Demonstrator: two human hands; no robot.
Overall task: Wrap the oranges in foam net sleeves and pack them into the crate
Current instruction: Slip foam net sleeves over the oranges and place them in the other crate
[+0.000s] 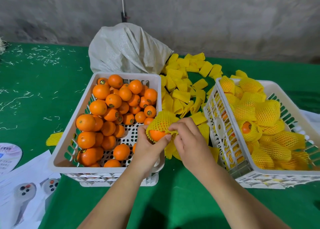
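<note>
The left hand [147, 142] grips the orange [156, 135] steady while the right hand [188, 138] pinches the foam net sleeve [161, 123], stretching it over. Both work between the crates, probably for short reaches.

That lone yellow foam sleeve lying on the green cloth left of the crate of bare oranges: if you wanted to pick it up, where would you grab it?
Probably by its long edge, pinched from above. The stray sleeve lies flattened on the green cloth, so there is no opening to reach into. Its right end sits close against the crate of bare oranges, so coming from the open left side looks easiest.
</note>
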